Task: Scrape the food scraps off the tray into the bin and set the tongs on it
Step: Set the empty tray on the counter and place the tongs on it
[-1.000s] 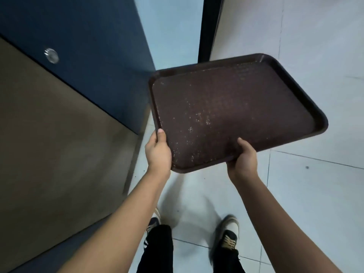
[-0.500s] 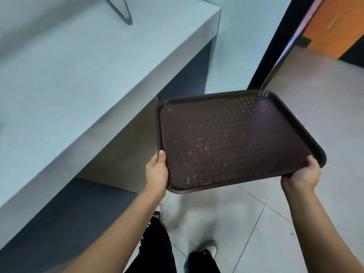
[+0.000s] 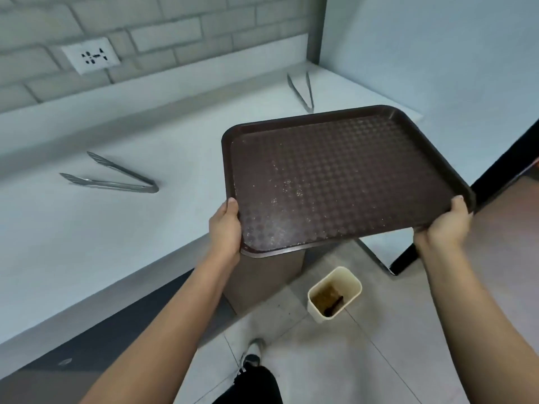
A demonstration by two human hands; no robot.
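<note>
Person at a white counter [image 3: 87, 243], tray [image 3: 344, 176] held up in both hands, above the counter's end and the floor.

Left hand [image 3: 226, 228] grips the tray's near-left corner: thumb on top of the rim, fingers curled out of sight below. Right hand [image 3: 446, 225] grips the near-right corner the same way, thumb on the rim. The tray's body stretches away from both grips, far edge toward the wall.

Tray dark brown, patterned surface, a scatter of pale crumbs on its left and middle. No larger scraps on it.

Bin [image 3: 334, 294], cream, stands on the floor tiles below the tray's near edge, between the two forearms; brown residue and a dark scrap inside.

Near tongs [image 3: 113, 177] lie on the counter, left of the tray, well apart from the left hand, arms spread. Far tongs [image 3: 302, 90] lie near the counter's back corner, just beyond the tray's far rim.

Wall socket [image 3: 91, 55] on grey brick behind.
</note>
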